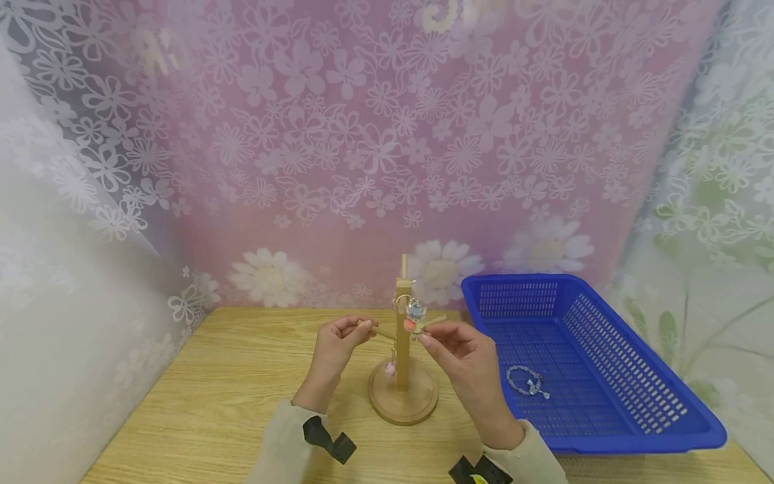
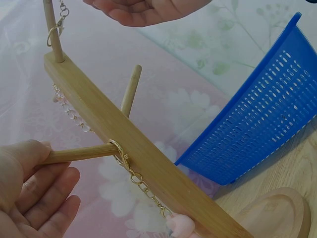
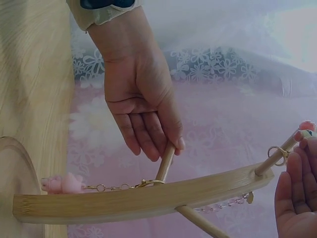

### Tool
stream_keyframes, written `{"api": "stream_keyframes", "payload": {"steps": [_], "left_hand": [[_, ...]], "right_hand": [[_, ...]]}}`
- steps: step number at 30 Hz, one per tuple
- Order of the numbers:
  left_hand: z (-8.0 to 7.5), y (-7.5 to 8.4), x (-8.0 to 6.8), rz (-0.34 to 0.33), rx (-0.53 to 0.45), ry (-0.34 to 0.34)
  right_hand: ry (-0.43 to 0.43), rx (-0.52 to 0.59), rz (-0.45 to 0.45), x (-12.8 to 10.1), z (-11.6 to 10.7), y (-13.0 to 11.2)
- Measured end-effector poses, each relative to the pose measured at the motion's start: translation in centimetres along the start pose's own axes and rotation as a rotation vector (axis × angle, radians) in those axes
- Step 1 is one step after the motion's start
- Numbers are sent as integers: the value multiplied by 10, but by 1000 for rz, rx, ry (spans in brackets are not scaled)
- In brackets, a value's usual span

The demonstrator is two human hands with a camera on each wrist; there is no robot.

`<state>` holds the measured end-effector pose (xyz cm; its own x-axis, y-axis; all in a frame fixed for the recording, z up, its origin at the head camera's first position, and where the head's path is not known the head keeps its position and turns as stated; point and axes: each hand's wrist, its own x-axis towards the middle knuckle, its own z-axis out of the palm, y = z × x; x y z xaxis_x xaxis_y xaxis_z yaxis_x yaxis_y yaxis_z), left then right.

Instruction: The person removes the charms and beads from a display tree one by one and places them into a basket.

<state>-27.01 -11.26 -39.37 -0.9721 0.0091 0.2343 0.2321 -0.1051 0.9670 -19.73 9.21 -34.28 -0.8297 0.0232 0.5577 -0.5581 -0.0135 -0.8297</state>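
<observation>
Fingers of my left hand [image 1: 334,344] pinch the wooden stand's [image 1: 402,349] peg; my right hand [image 1: 461,351] pinches a charm keychain [image 1: 414,313] beside its fingertips. I'd steady the stand and slide the ring slowly.

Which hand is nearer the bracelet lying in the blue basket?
Right. The right hand is at the stand's peg beside the basket, just above the bracelet; the left hand holds the opposite peg.

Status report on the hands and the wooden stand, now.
Left hand grips a side peg of the wooden stand. Right hand holds a charm at the opposite peg. Bracelet lies in blue basket. Nothing blocking.
</observation>
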Motion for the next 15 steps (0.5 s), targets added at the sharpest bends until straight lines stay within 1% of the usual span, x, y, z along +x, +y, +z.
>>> {"api": "stream_keyframes", "payload": {"steps": [11, 13, 15], "left_hand": [[0, 1, 0, -16, 10, 0], [0, 3, 0, -21, 11, -7], [1, 10, -4, -20, 16, -13]], "right_hand": [[-15, 63, -34, 0, -1, -8], [-19, 82, -42, 0, -1, -9], [-25, 91, -51, 0, -2, -10]]}}
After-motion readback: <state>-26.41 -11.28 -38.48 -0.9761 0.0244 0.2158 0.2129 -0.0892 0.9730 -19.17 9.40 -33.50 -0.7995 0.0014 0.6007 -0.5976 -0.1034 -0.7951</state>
